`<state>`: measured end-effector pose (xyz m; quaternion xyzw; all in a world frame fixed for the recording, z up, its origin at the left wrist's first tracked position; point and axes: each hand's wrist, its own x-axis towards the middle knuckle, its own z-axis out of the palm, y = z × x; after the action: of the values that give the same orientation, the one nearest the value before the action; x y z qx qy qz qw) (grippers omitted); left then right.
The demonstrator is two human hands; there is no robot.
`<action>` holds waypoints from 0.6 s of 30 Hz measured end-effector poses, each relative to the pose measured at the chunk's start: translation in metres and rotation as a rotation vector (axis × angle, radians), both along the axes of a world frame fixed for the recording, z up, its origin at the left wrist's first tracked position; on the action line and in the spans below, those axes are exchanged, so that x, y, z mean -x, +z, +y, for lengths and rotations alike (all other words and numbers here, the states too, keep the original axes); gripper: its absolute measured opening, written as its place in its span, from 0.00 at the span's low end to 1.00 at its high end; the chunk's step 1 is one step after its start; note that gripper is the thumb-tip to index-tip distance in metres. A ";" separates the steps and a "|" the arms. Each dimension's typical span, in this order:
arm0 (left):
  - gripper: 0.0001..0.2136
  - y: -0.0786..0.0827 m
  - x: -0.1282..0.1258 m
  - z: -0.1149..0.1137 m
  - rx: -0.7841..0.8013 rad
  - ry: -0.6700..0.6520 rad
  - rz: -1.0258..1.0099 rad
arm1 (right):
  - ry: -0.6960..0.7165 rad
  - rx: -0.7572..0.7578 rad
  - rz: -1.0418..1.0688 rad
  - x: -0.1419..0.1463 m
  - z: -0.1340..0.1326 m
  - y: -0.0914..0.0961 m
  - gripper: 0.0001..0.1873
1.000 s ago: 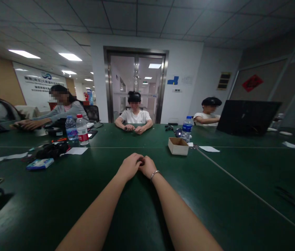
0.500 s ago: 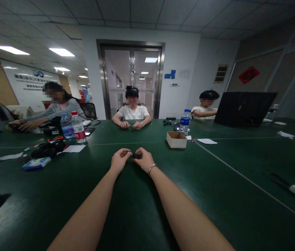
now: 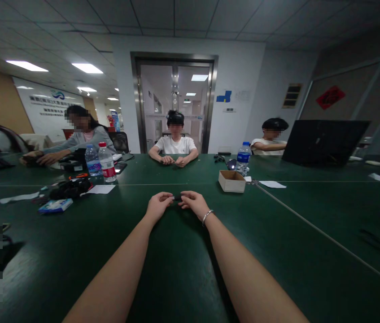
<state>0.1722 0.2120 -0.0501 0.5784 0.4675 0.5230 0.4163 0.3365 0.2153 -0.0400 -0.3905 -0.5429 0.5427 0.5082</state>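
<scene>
Both my arms stretch forward over a dark green table (image 3: 277, 233). My left hand (image 3: 158, 206) and my right hand (image 3: 194, 203) meet at the fingertips above the table's middle. Between them they pinch a small black object (image 3: 176, 198), each hand on one end; what it is cannot be made out. A silver bracelet (image 3: 207, 216) sits on my right wrist. A small open cardboard box (image 3: 232, 181) stands a little beyond and to the right of my right hand.
Two water bottles (image 3: 102, 162), papers, a blue pack (image 3: 55, 205) and black gear (image 3: 70, 189) lie at left. Another bottle (image 3: 243, 159) and an open laptop (image 3: 324, 141) stand at right. Several people sit around the far side; the one opposite works with both hands.
My hands were clasped tight together a second ago; now they have drawn slightly apart, with the small black object showing between the fingertips. The view has shifted a little.
</scene>
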 end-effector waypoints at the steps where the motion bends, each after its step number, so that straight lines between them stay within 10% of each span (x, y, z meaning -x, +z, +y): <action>1: 0.13 0.000 0.000 0.000 0.006 -0.008 -0.002 | 0.010 0.008 0.033 -0.002 0.000 0.000 0.10; 18: 0.19 -0.001 0.000 0.003 0.113 0.031 0.029 | 0.108 0.015 0.085 -0.007 -0.002 0.000 0.12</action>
<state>0.1726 0.2149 -0.0510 0.5544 0.5111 0.4937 0.4333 0.3439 0.2135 -0.0403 -0.3411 -0.5370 0.5895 0.4978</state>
